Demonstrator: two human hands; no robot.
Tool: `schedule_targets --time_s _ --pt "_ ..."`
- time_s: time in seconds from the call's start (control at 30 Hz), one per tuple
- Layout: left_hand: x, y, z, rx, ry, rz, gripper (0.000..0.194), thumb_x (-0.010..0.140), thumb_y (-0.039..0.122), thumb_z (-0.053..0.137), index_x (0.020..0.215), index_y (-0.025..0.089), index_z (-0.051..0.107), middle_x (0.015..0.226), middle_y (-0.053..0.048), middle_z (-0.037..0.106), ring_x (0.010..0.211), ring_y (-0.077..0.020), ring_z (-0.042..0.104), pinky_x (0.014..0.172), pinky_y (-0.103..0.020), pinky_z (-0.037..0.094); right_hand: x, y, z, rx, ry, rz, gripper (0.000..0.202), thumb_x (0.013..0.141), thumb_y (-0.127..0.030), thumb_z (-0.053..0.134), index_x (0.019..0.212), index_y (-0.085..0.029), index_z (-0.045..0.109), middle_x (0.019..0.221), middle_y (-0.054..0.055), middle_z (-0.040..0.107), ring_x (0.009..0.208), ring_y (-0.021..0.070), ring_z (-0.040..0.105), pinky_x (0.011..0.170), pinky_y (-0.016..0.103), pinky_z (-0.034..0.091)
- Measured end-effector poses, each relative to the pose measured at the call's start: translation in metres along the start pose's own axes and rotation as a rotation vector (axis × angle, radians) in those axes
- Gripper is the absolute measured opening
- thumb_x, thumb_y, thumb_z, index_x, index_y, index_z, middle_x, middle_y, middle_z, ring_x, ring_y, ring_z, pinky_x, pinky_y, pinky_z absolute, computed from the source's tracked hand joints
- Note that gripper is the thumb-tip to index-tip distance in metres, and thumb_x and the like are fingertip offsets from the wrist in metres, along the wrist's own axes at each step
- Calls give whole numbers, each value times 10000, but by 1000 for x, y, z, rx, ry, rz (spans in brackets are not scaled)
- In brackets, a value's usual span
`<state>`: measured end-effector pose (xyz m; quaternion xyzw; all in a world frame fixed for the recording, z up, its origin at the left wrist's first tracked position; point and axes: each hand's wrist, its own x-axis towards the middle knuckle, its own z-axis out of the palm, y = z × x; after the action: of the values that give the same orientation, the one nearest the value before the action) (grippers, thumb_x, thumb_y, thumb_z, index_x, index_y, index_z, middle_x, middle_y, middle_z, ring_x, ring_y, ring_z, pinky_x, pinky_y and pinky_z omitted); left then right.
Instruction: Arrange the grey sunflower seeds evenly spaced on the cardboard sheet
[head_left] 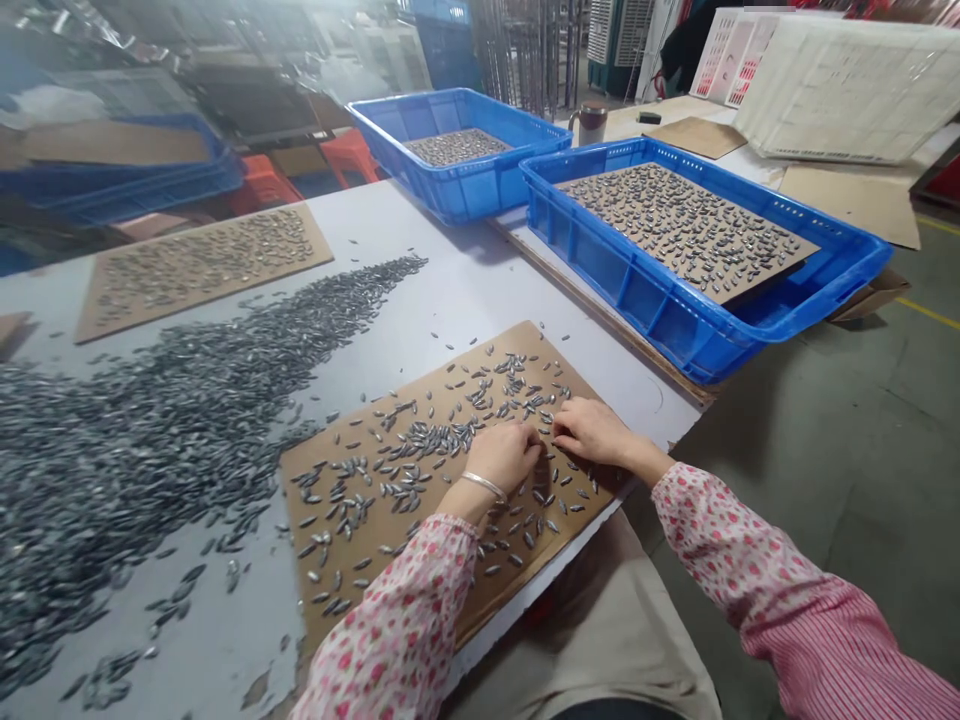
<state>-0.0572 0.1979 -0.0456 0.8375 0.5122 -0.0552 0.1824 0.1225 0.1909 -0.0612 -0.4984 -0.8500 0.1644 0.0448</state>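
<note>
A brown cardboard sheet (420, 385) lies on the white table in front of me, with small grey spindle-shaped metal pieces (435, 437) scattered and clumped over it. Over the middle of the sheet is my left hand (501, 455), a bangle at its wrist and its fingers curled down. My right hand (589, 430) rests near the sheet's right edge, fingers bent and pinched together among the pieces. Both hands are close to each other. What the fingertips hold, if anything, is hidden beneath them.
A long heap of the same pieces (165, 430) covers the table's left side. Behind it lies another loaded cardboard sheet (202, 265). Two blue crates (630, 290) with covered sheets stand at the back and right. A mug (592, 124) and a pale crate (847, 90) are farther off.
</note>
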Motion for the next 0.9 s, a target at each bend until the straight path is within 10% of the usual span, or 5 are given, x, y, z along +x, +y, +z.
schedule_targets --time_s 0.53,0.9 --pt "-4 -31 14 -130 193 56 237 852 362 460 874 257 672 901 -23 648 856 -169 579 773 -272 439 11 -11 -5 -58 35 17 147 898 -238 493 892 -171 624 918 67 604 878 175 522 742 279 356" --pt "-9 -18 6 -28 57 51 244 885 328 442 860 218 659 904 -43 621 850 -172 585 717 -265 440 0 19 -10 57 97 152 140 878 -273 524 878 -207 647 909 24 624 878 148 545 706 247 354"
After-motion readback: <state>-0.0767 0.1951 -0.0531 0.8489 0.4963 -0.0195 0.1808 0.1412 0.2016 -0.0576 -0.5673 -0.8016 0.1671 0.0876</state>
